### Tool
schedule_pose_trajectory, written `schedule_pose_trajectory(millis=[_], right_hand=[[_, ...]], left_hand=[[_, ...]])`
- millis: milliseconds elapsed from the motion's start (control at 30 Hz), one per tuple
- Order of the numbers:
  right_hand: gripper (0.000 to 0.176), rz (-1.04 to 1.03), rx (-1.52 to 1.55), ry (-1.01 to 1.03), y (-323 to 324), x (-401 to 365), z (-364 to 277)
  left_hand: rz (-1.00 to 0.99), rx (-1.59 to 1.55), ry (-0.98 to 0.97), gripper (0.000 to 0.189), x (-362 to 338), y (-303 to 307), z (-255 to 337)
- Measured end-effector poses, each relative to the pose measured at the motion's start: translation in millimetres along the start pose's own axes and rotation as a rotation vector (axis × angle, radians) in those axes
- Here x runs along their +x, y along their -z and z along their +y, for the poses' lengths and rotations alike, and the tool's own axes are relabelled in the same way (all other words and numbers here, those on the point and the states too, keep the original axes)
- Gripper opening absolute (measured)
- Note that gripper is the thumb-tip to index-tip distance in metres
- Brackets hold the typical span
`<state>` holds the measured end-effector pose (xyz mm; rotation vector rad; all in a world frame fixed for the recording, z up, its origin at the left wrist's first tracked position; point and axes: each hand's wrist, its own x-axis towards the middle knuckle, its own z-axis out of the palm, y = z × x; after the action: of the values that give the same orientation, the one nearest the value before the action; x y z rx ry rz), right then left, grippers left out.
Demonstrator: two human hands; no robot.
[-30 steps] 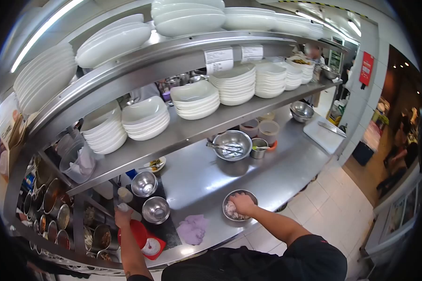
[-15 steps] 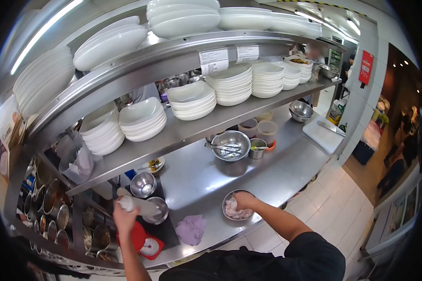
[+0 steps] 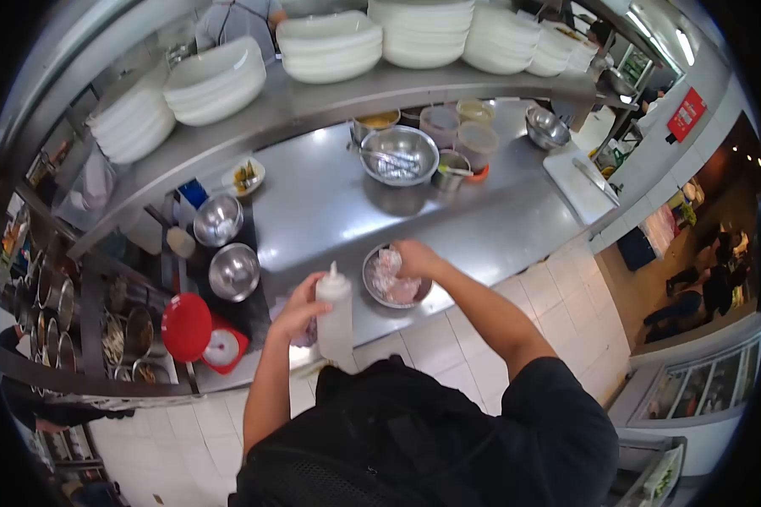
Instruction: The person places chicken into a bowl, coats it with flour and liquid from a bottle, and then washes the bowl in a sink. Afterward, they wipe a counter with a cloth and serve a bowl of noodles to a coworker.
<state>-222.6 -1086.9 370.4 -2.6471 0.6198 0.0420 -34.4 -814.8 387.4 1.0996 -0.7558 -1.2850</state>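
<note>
My left hand (image 3: 299,309) is wrapped around a translucent squeeze bottle (image 3: 336,317), held upright with its nozzle up at the counter's front edge. To its right is a metal bowl (image 3: 369,291) with pale pink raw meat (image 3: 404,291) in it, partly coated in white. My right hand (image 3: 416,259) reaches into this bowl, its fingers closed on a whitish piece of the meat; the fingertips are partly hidden. A purple cloth lies mostly hidden behind my left hand.
A red kitchen scale (image 3: 221,348) and two small metal bowls (image 3: 234,272) stand to the left. Farther back are a larger metal bowl (image 3: 399,176) with tongs, plastic tubs (image 3: 477,145) and a cutting board (image 3: 579,190) with a knife. Stacked white bowls (image 3: 330,51) line the shelf.
My left hand has carried the squeeze bottle rightward from above the small metal bowls and turned it upright beside the meat bowl. My right hand stays in the bowl. The view has tilted down.
</note>
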Motion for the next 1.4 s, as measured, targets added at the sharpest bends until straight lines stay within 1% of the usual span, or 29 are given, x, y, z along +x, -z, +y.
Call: schedule_pose_trajectory(millis=[67,100,133,167,200,233,267,300,367,400,433,500,533,600,633,700,733,800,833,900,933,967,1033,1067,1100,1167,1200,1333,1400], right_hand=[[0.063,-0.027,0.08,0.036,15,9,7],[0.069,-0.199,0.154,-0.079,29,11,3],[0.074,-0.364,0.227,-0.191,34,14,2],[0.074,-0.359,0.235,-0.192,32,14,0],[0.075,-0.286,0.148,-0.088,23,12,-1],[0.076,-0.212,0.061,0.01,12,6,-2],[0.079,-0.137,0.051,0.023,-3,-4,-6],[0.079,-0.129,0.058,0.016,-13,-12,-14],[0.077,-0.042,-0.097,-0.108,-29,-17,-29],[0.075,0.002,-0.041,-0.168,-33,-15,-31],[0.075,0.001,-0.042,-0.166,-33,-12,-28],[0.068,-0.026,0.05,-0.108,-26,-4,-19],[0.068,-0.025,0.047,-0.105,-22,-2,-18],[0.064,0.016,0.003,0.036,-17,3,-13],[0.064,0.014,0.0,0.039,-20,5,-10],[0.063,-0.046,-0.084,0.214,-17,9,-7],[0.063,-0.039,-0.091,0.211,-13,13,-7],[0.07,-0.239,0.147,-0.115,-8,18,-10],[0.07,-0.229,0.148,-0.125,-6,14,-16],[0.081,-0.231,-0.026,-0.231,-14,0,-29],[0.084,-0.158,-0.056,-0.238,-23,-3,-33],[0.084,-0.162,-0.051,-0.238,-26,-3,-33],[0.082,-0.098,-0.011,-0.182,-34,-7,-30],[0.076,-0.044,-0.034,-0.154,-35,-8,-27],[0.076,-0.051,-0.038,-0.149,-35,-5,-21],[0.069,-0.004,-0.005,-0.049,-30,0,-11],[0.044,0.015,0.008,-0.057,-20,-1,-14],[0.044,-0.058,-0.036,-0.006,-2,10,-7],[0.047,-0.106,-0.008,0.118,-4,20,1]], left_hand=[[-0.035,-0.066,0.17,0.057,15,-13,-3],[-0.037,-0.053,0.238,0.054,22,-15,-11],[-0.036,-0.051,0.245,0.054,24,-19,-17],[0.005,-0.03,0.378,0.053,26,-23,-21],[0.045,-0.005,0.51,0.053,28,-25,-23],[0.038,0.008,0.517,0.053,28,-29,-20],[0.001,-0.105,0.605,0.053,27,-32,-17],[-0.033,-0.221,0.691,0.054,27,-34,-16],[-0.037,-0.225,0.684,0.054,27,-38,-19],[-0.038,-0.239,0.672,0.055,25,-43,-18],[-0.037,-0.241,0.671,0.055,24,-47,-18],[0.052,-0.23,0.605,0.054,20,-57,-13],[0.052,-0.232,0.601,0.054,19,-58,-11],[0.049,-0.284,0.643,0.053,19,-59,-7],[0.05,-0.286,0.639,0.053,19,-56,-10],[-0.045,-0.287,0.656,0.054,23,-48,-15],[-0.052,-0.284,0.65,0.054,25,-45,-16],[-0.062,-0.29,0.659,0.053,28,-45,-20],[-0.073,-0.282,0.662,0.053,29,-47,-21],[-0.042,-0.291,0.592,0.054,31,-48,-21],[-0.043,-0.287,0.595,0.054,31,-47,-20],[-0.056,-0.295,0.606,0.054,30,-46,-22],[-0.06,-0.312,0.627,0.055,23,-44,-25],[-0.063,-0.319,0.625,0.055,24,-42,-26],[-0.067,-0.33,0.618,0.055,26,-42,-25],[-0.05,-0.362,0.617,0.054,25,-43,-21],[-0.038,-0.38,0.613,0.052,25,-43,-19],[-0.006,-0.39,0.592,0.052,27,-47,-12],[-0.04,-0.409,0.58,0.053,26,-48,-12]])
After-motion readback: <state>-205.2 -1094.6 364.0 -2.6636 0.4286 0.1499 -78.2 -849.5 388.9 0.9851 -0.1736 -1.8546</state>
